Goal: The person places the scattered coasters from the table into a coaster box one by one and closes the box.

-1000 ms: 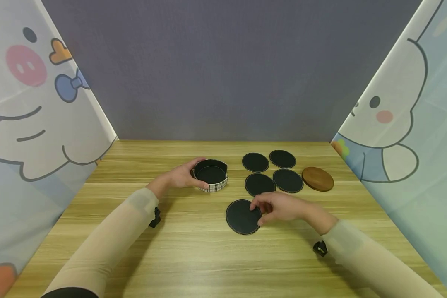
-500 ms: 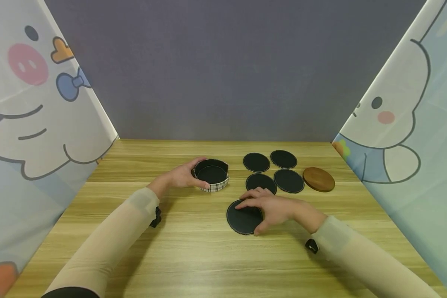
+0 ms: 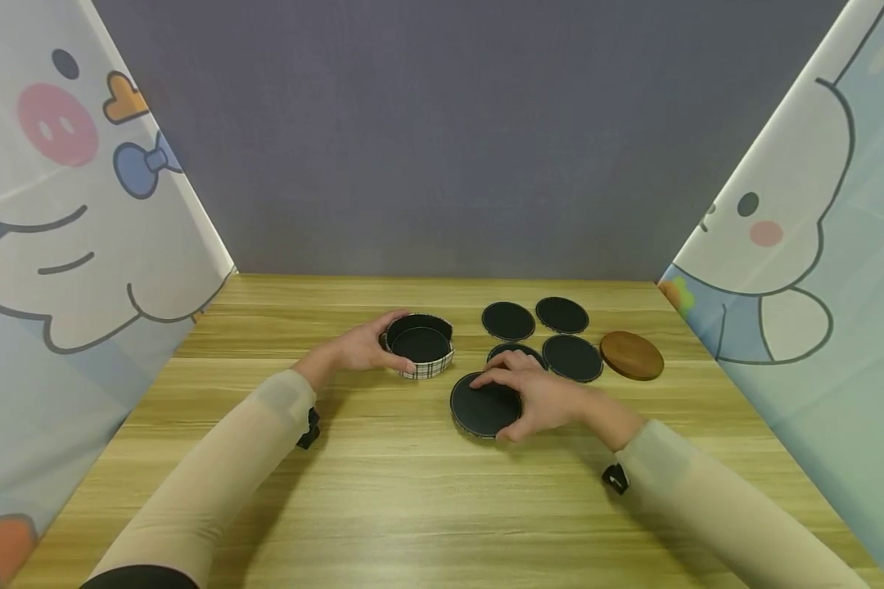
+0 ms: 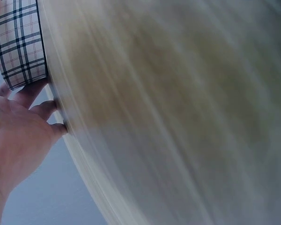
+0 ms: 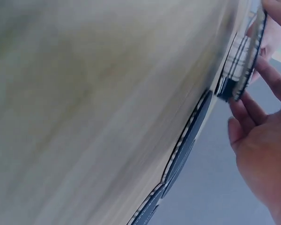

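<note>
My left hand holds the little round box with the checked side. My fingers curl around its left wall, and my thumb sits at the near side. The box stands upright on the bench, a bit left of the middle. It is black inside. In the left wrist view I see the checked wall right by my fingers.

My right hand is on a black round mat. My fingers lie spread on its top and my thumb hooks the near edge — so I pinch the mat. I cannot tell if it lies flat or is lifted a little. It is near the box, just to the right of it and a bit nearer to me.

Behind my right hand there are four more black mats. One peeks out just past my fingertips. One is to the right of that. Two more — one and another — lie farther away. A brown wooden lid lies flat at the right, just beside the mats.

In the right wrist view the mat edge is by my fingers, but the picture is blurry.
</note>
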A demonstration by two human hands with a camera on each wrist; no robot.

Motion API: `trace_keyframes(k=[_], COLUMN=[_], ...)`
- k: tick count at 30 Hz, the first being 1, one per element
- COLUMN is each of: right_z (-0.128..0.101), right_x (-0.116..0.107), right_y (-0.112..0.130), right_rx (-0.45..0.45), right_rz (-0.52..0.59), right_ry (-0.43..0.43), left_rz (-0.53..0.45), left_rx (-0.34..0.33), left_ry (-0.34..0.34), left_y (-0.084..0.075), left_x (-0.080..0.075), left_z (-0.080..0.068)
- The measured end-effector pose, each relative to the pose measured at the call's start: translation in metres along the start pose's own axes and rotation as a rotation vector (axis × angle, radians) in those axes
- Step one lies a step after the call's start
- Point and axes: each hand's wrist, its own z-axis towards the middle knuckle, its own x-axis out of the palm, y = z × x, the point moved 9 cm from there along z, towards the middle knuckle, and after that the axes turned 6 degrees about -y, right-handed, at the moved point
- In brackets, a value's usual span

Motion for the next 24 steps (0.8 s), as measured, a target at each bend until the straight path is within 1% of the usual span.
trace_keyframes(k=[5, 10, 18, 24], right_z=[0.008, 0.018, 0.039, 0.062], right_x=[-0.011, -0.021, -0.031, -0.030], right_y=[-0.011, -0.016, -0.017, -0.020], right_rx=[0.047, 0.062, 0.078, 0.103], right_rz=[0.024, 0.035, 0.040, 0.031], right_ry=[-0.063, -0.114, -0.129, -0.134], left_rz=[0.008, 0.005, 0.049, 0.037], left_rx=[0.003, 0.011, 0.025, 0.015], left_ry=[-0.002, 0.004, 0.020, 0.025], left_y=[0.002, 0.005, 0.003, 0.002], left_x=[0.000, 0.002, 0.002, 0.002], left_z=[-0.001, -0.001, 0.000, 0.000])
